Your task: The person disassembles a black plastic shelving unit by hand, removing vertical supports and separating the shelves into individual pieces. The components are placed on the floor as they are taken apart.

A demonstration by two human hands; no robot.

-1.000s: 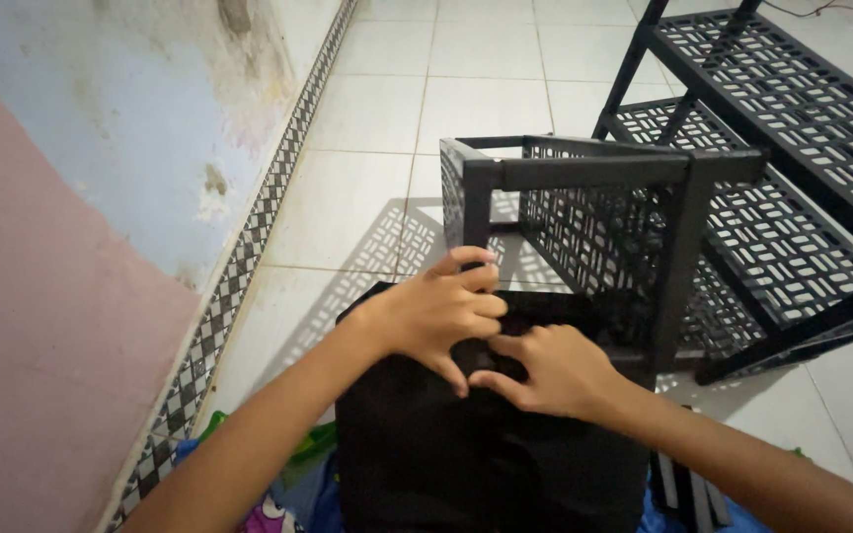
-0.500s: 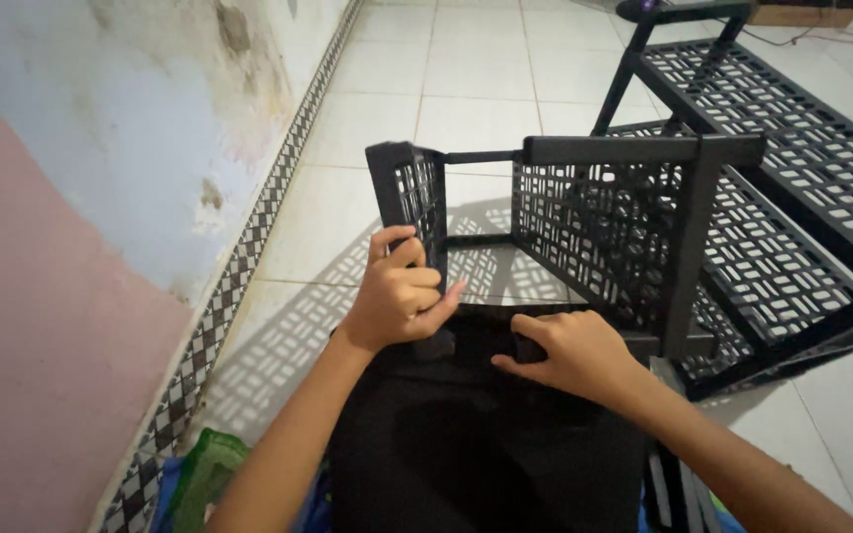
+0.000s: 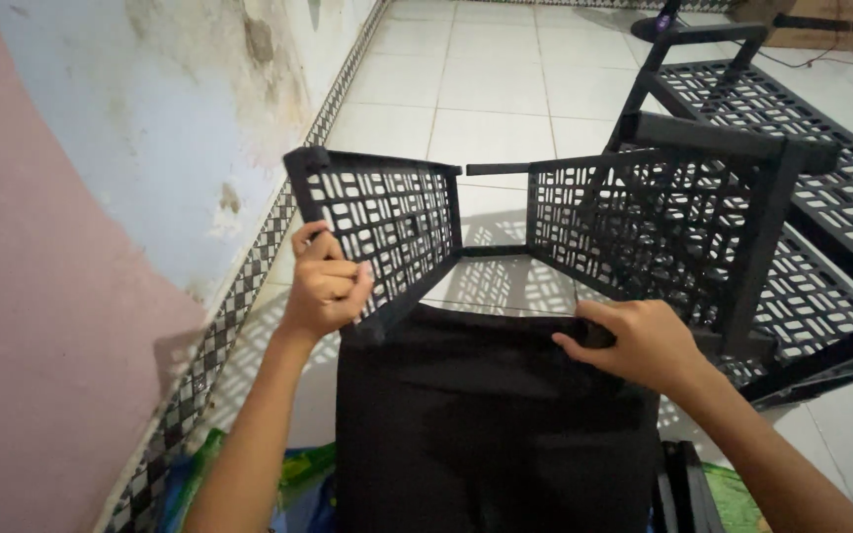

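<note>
The left hand (image 3: 326, 286) was closed in a fist-like grip on the near corner post of a black perforated side panel (image 3: 387, 225), which stood upright and angled outward. The right hand (image 3: 644, 341) gripped the lower front bar beside the opposite perforated panel (image 3: 634, 222). Both panels belonged to a black plastic rack frame (image 3: 703, 138) resting against a black cloth-covered lap (image 3: 486, 424), above a white tiled floor (image 3: 491, 94). A larger black shelf unit (image 3: 821, 197) stood just behind, to the right.
</note>
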